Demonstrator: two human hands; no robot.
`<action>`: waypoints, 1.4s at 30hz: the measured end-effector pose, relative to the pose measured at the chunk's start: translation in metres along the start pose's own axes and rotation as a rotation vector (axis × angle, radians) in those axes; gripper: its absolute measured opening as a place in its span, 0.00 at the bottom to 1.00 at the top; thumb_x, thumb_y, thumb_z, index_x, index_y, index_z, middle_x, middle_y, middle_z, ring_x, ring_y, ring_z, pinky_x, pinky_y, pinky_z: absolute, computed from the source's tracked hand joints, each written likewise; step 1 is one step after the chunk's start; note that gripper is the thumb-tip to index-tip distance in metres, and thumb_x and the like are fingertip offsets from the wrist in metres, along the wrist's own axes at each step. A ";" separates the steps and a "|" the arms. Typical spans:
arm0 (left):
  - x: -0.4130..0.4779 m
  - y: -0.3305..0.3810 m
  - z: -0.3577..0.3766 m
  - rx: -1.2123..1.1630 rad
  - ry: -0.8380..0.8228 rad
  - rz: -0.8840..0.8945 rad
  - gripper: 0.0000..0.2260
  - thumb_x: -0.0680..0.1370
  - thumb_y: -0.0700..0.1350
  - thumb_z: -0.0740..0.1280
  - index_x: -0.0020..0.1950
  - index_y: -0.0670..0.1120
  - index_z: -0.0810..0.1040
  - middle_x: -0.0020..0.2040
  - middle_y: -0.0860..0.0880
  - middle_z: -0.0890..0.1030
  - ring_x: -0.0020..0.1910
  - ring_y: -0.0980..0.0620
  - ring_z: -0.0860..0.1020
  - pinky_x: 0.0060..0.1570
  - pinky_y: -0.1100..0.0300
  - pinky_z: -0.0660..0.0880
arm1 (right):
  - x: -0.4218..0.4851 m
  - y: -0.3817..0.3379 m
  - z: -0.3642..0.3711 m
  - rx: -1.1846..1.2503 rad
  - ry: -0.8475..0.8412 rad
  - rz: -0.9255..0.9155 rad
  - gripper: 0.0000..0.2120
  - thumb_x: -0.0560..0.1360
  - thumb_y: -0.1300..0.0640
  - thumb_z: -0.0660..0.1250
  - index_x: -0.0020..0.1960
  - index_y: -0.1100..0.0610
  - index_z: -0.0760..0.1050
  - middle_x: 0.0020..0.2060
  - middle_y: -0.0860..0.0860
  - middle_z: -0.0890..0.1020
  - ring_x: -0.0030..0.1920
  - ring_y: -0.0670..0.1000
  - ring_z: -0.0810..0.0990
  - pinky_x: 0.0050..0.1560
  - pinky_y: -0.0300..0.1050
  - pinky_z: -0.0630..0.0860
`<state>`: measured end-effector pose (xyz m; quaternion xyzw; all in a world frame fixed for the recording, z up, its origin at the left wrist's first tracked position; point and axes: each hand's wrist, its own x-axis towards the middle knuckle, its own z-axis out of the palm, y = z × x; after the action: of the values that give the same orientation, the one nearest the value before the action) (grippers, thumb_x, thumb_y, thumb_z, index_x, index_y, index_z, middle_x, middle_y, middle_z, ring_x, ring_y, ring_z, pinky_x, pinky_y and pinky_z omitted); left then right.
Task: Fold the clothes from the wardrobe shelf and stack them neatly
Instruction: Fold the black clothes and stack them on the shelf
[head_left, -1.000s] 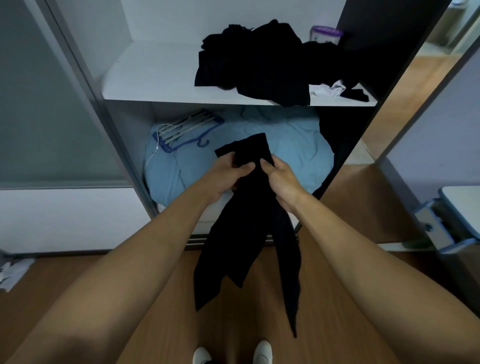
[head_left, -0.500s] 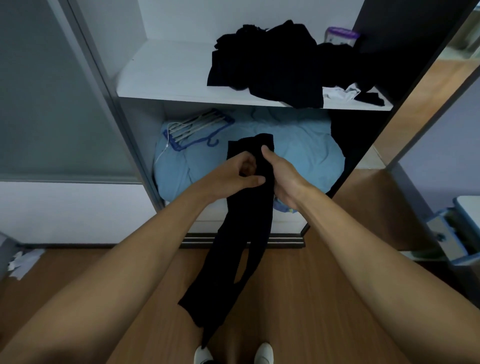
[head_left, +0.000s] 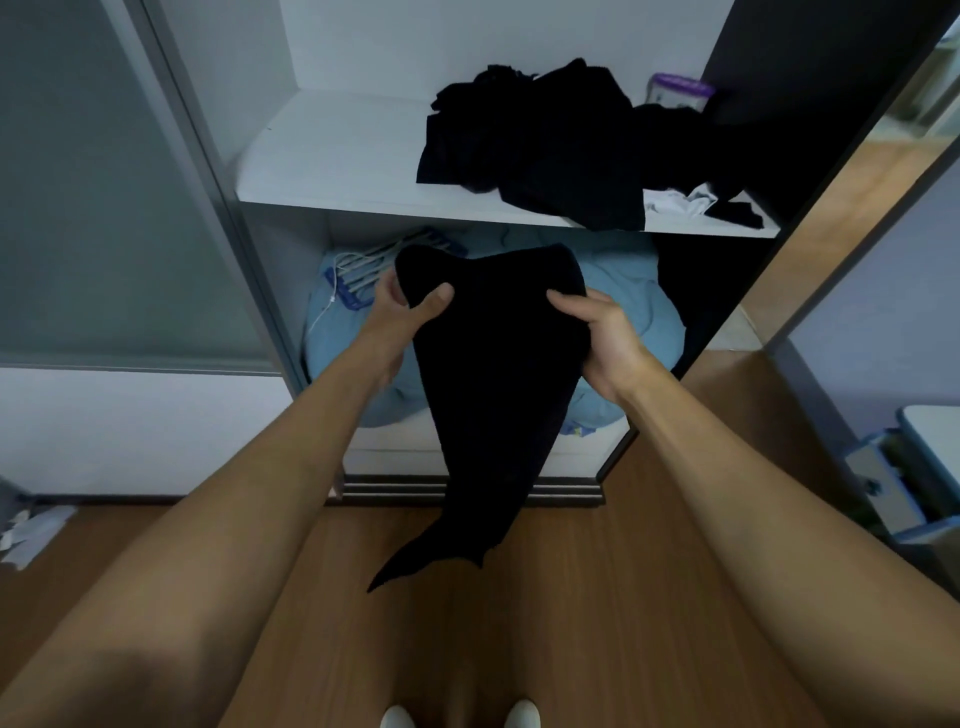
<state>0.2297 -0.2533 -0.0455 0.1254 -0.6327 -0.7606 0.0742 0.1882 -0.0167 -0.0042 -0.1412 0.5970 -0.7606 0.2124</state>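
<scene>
One black garment (head_left: 493, 364), tapering downward.

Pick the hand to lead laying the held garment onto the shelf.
Left, likely: left hand grips the garment below the bare side of the shelf; right hand sits under the clothes pile.

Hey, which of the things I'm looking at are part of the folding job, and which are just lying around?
Part of the job: black garment held by left hand and right hand; pile of dark clothes and white garment on the wardrobe shelf.
Just lying about: blue bedding, hangers, purple-lidded container.
</scene>
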 end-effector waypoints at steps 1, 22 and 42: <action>0.000 0.001 -0.002 -0.041 -0.106 -0.057 0.36 0.69 0.54 0.78 0.71 0.42 0.71 0.67 0.43 0.78 0.67 0.46 0.76 0.69 0.52 0.71 | 0.001 -0.002 -0.002 0.003 -0.011 -0.004 0.08 0.73 0.57 0.68 0.45 0.55 0.87 0.43 0.53 0.86 0.45 0.51 0.85 0.47 0.42 0.81; -0.006 -0.011 0.006 0.348 -0.134 -0.001 0.22 0.67 0.62 0.76 0.55 0.53 0.82 0.53 0.52 0.86 0.50 0.56 0.84 0.48 0.66 0.78 | 0.012 0.021 -0.027 -0.132 0.397 -0.039 0.30 0.75 0.40 0.69 0.58 0.67 0.77 0.51 0.60 0.86 0.51 0.58 0.85 0.54 0.51 0.83; -0.038 -0.019 0.012 0.026 -0.122 -0.186 0.20 0.71 0.56 0.76 0.57 0.45 0.83 0.54 0.42 0.85 0.53 0.42 0.84 0.48 0.55 0.81 | 0.000 0.000 -0.031 0.080 0.264 0.260 0.11 0.75 0.54 0.72 0.53 0.60 0.83 0.48 0.56 0.87 0.47 0.54 0.87 0.44 0.45 0.83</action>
<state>0.2633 -0.2280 -0.0583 0.1377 -0.6317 -0.7620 -0.0370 0.1732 0.0095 -0.0117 0.0466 0.6023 -0.7618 0.2340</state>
